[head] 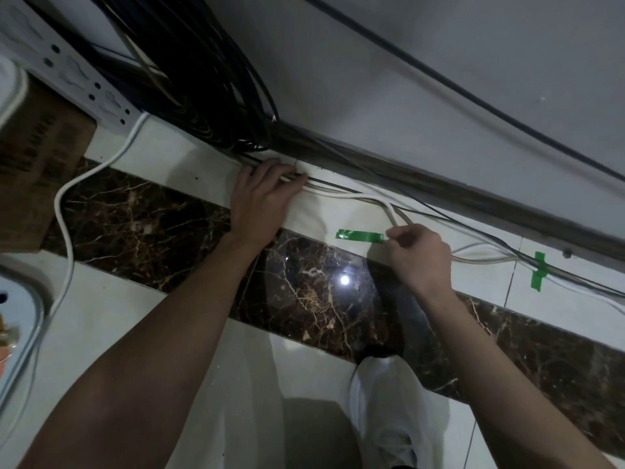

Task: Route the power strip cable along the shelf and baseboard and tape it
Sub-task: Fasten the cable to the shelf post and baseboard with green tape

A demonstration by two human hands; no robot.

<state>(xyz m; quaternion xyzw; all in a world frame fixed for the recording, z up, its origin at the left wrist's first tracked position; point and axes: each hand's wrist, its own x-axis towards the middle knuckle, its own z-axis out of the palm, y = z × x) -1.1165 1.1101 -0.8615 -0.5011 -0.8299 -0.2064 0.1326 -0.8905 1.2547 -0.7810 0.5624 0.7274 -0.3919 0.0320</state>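
Hands first, as I see them from the head camera: my left hand (263, 194) lies flat and spread, fingers (291, 182) pressing the white power strip cable (355, 198) down against the pale floor tile (209, 170) just beside the baseboard (439, 194). My right hand (419, 255) is pinched narrow, thumb and forefinger closed on one end of a green tape strip (360, 235), which stretches flat to the left over the tile. The same fingertips sit right at the cable where it bends down from the baseboard line, and I cannot tell whether they grip the cable as well.

From the left hand the white cable runs right, humps up, dips toward the right hand, then carries on right beside thin dark wires to a second green tape piece (540, 270) that crosses the bundle near the baseboard. To the left, a white cable curves away across the dark marble band (152, 238) from a white perforated shelf rail (84, 82); I cannot tell whether it is the same cable. A thick bundle of black cables (209, 82) hangs down behind that rail and meets the floor just above my left hand. A cardboard box (37, 164) sits at the far left. One long black cable (473, 96) runs diagonally across the grey wall (406, 62). My white shoe (389, 401) stands on the tile below the right forearm.
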